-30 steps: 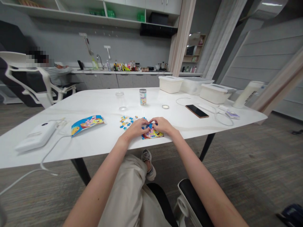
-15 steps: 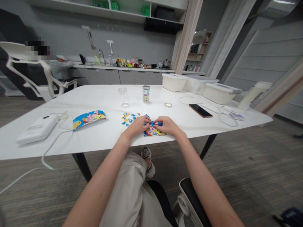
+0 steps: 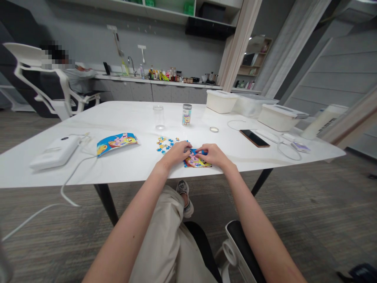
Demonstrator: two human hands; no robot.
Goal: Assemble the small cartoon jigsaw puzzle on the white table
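A small, partly joined cartoon jigsaw puzzle (image 3: 194,160) lies near the front edge of the white table (image 3: 138,165). My left hand (image 3: 176,152) rests on its left edge with the fingers curled down onto the pieces. My right hand (image 3: 214,155) lies on its right side, fingertips pinched at the blue top border. What either hand pinches is too small to make out. Several loose blue and yellow puzzle pieces (image 3: 164,143) lie just beyond my left hand. A printed picture card (image 3: 117,141) lies further left.
A clear cup (image 3: 159,116), a small printed jar (image 3: 186,114) and its lid (image 3: 214,129) stand behind the puzzle. A phone (image 3: 254,138), cables and white bins (image 3: 222,101) sit at the right. A white device (image 3: 55,152) with a cable sits at the left. Another person sits far left behind a chair (image 3: 38,74).
My head has tilted, so the whole table sits slightly higher and to the right in view. My hands have stayed on the puzzle, with the fingers shifting a little along its top edge.
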